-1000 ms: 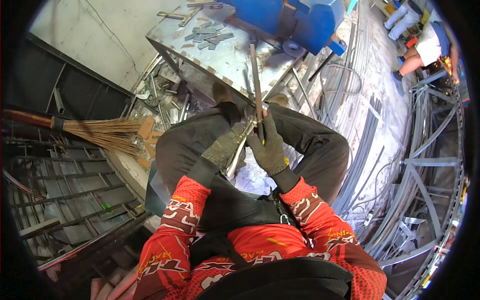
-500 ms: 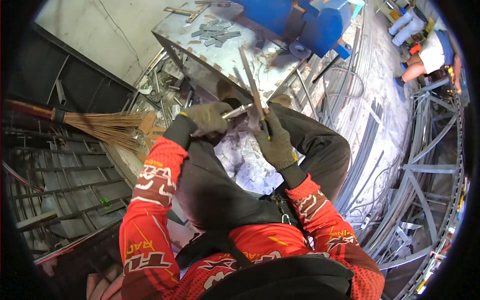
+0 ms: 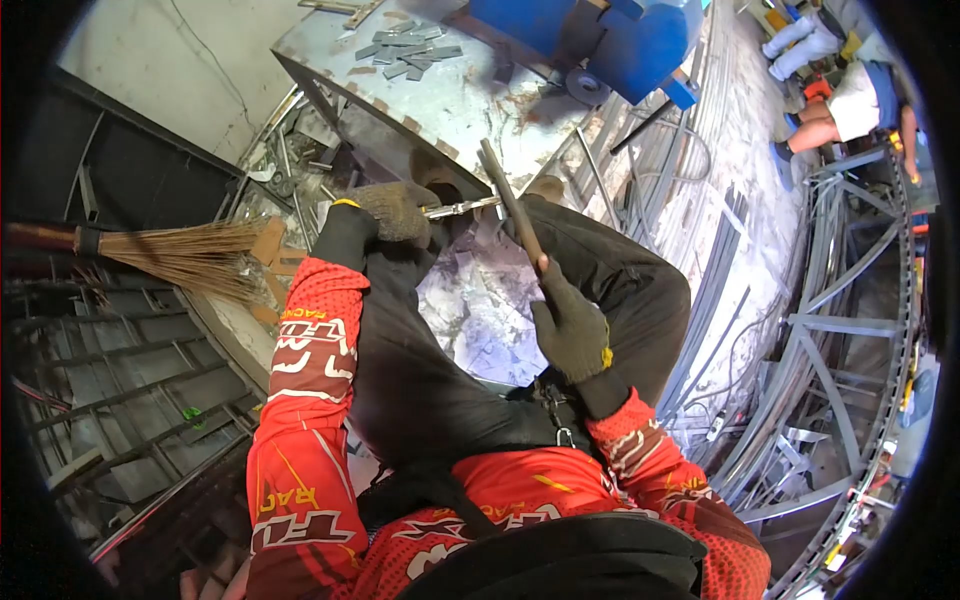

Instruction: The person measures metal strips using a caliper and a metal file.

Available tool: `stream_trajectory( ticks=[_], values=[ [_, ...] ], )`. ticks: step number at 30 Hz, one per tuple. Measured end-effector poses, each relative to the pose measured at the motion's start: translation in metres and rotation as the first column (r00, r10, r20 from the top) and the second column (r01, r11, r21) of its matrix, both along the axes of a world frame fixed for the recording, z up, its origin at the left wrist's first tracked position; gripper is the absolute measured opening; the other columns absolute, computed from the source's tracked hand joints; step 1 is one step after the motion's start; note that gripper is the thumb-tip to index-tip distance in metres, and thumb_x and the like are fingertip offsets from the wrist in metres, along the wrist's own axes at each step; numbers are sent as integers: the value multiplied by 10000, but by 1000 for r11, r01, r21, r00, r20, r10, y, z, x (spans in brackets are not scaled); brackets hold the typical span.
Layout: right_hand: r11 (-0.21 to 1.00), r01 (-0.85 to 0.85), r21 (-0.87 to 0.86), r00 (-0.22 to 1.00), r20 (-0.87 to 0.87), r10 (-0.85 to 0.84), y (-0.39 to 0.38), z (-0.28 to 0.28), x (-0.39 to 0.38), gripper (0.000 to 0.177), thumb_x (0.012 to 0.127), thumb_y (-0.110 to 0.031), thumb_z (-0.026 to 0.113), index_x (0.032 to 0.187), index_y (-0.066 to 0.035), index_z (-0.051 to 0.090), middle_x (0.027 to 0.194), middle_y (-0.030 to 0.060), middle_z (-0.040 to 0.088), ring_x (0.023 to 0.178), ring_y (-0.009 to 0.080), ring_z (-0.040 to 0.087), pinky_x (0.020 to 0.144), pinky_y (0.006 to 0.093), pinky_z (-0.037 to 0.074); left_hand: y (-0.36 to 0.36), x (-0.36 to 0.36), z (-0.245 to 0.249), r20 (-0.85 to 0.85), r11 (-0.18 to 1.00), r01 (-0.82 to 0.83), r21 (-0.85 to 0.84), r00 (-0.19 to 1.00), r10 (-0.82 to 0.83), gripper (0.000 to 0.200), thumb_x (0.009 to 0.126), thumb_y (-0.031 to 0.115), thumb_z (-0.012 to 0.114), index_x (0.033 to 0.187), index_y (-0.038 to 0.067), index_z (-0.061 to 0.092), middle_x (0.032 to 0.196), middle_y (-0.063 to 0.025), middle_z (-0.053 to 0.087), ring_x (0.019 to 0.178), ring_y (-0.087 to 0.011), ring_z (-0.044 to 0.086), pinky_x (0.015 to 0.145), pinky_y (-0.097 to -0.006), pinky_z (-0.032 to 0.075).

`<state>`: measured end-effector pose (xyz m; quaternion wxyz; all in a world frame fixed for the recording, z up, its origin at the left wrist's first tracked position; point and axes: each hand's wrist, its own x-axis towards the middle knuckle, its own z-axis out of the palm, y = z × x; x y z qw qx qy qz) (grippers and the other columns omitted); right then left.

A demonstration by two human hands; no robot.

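Note:
My gloved left hand [image 3: 398, 213] is closed around a slim silver tool that looks like locking pliers [image 3: 462, 208]. The tool's tip points right and meets a long, narrow brownish bar [image 3: 519, 218]. My right hand [image 3: 573, 328], in a dark knitted glove with a yellow cuff edge, is wrapped around the bar's lower end, a bare fingertip showing against it. The bar slants up and left, its far end overlapping the edge of the metal table [image 3: 478, 135]. Both hands are over my bent knees.
Short flat metal pieces [image 3: 405, 50] lie on the table beside a blue machine [image 3: 590, 40]. A straw broom [image 3: 180, 255] and metal grating [image 3: 130, 370] are at left. Long metal bars [image 3: 715, 270] and a welded frame [image 3: 850, 325] fill the right. A person [image 3: 850, 110] is farther off.
My right hand has drawn back toward my body, away from the pliers-like tool. The bar's upper end has dropped lower in view. My left hand has shifted slightly left and up.

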<state>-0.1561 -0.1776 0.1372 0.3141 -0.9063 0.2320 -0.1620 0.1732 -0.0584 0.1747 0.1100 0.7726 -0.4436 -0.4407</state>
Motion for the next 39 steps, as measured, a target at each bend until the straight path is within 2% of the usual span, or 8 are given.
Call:
stream_trajectory(
  ticks=[4, 6, 15, 22, 24, 27, 34, 39],
  values=[
    [991, 0, -131, 991, -133, -18, -29, 4, 76, 677, 929, -170, 658, 1575, -227, 462, 1052, 199, 738, 884, 424, 728, 745, 524, 582, 1, -1, -2, 92, 1000, 14, -3, 996, -14, 468, 698, 296, 781, 1141, 148, 754, 1068, -138, 769, 993, -323, 716, 882, -438, 550],
    [990, -66, -125, 997, 43, 72, -42, 2, 100, 630, 945, -182, 643, 1552, -236, 480, 1026, 216, 735, 893, 440, 721, 765, 543, 575, 2, -1, 3, 59, 1000, -13, 25, 998, 12, 483, 696, 302, 787, 1153, 152, 755, 1082, -134, 771, 998, -320, 717, 887, -436, 553],
    [999, 3, -48, 995, -101, -8, 4, 15, -20, 747, 917, -134, 669, 1610, -277, 432, 1111, 202, 753, 919, 433, 732, 782, 497, 596, 3, 2, 8, -55, 999, -46, 29, 997, 47, 523, 711, 270, 800, 1209, 117, 752, 1057, -124, 769, 987, -276, 715, 902, -400, 550],
    [1000, 23, 16, 985, -173, -20, -35, 16, 75, 604, 936, -211, 664, 1527, -251, 546, 1143, 169, 756, 932, 418, 739, 805, 519, 593, 2, -3, 6, 6, 999, -31, 36, 1000, 30, 532, 705, 284, 806, 1208, 120, 749, 1082, -138, 769, 1012, -294, 716, 917, -410, 553],
    [991, -131, -4, 991, -18, 131, -48, 14, 100, 590, 944, -236, 664, 1520, -260, 539, 1084, 205, 753, 936, 442, 727, 815, 539, 582, 3, -5, 5, 26, 999, -37, 17, 999, 37, 544, 702, 283, 805, 1219, 125, 746, 1099, -143, 766, 1026, -297, 715, 926, -411, 553],
    [988, -110, 107, 966, -222, 131, -54, 32, 86, 581, 944, -246, 659, 1513, -261, 539, 1036, 222, 748, 935, 463, 716, 821, 546, 577, 3, -3, 8, 46, 1000, -26, -9, 999, 26, 563, 697, 284, 804, 1236, 133, 738, 1128, -151, 761, 1050, -305, 714, 940, -414, 552],
    [992, -126, 4, 988, -85, 126, -41, 19, 8, 664, 930, -232, 684, 1564, -273, 492, 1014, 233, 742, 915, 453, 719, 775, 541, 575, 3, -1, 6, 15, 998, -23, 51, 1000, 22, 580, 691, 295, 804, 1243, 135, 727, 1137, -148, 759, 1061, -322, 712, 943, -420, 551],
    [991, -135, -7, 984, -118, 133, -54, 25, 84, 573, 947, -235, 664, 1509, -232, 555, 1060, 165, 756, 929, 425, 724, 780, 526, 576, -1, -4, 4, 43, 999, -4, 40, 999, 2, 579, 694, 275, 821, 1245, 126, 724, 1145, -141, 753, 1077, -318, 705, 947, -428, 547]
  ],
)
